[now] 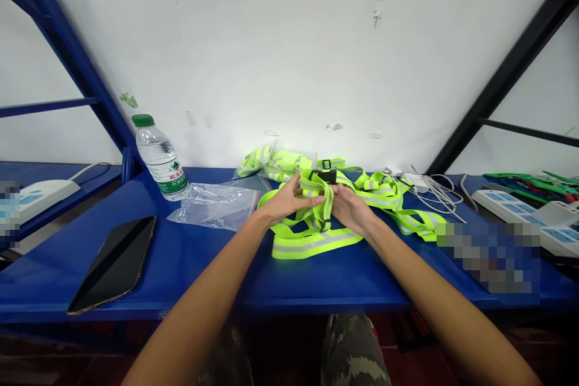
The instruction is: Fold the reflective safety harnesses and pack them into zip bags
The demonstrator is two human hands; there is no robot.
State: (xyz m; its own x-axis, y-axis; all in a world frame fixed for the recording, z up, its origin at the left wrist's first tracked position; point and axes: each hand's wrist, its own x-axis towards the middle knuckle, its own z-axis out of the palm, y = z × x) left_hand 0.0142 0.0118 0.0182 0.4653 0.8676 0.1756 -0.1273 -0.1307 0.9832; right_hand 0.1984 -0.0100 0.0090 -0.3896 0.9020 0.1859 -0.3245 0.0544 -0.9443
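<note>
My left hand (289,199) is closed around a looped neon-yellow reflective strap (312,246) with a grey stripe. On the strap's other side, my right hand (350,207) grips it near a black buckle (326,176); some of its fingers are hidden behind the loops. One length of the strap rests on the blue table below my hands. More yellow strapping (384,196) lies tangled to the right. Behind my left hand, by the wall, sit bundled yellow straps in clear plastic bags (287,163).
Flat clear zip bags (217,205) lie left of my hands, beside a water bottle (160,160) with a green cap. A dark tablet or phone (115,262) lies near the front left edge. White cable (441,193) and a power strip (520,214) are at right.
</note>
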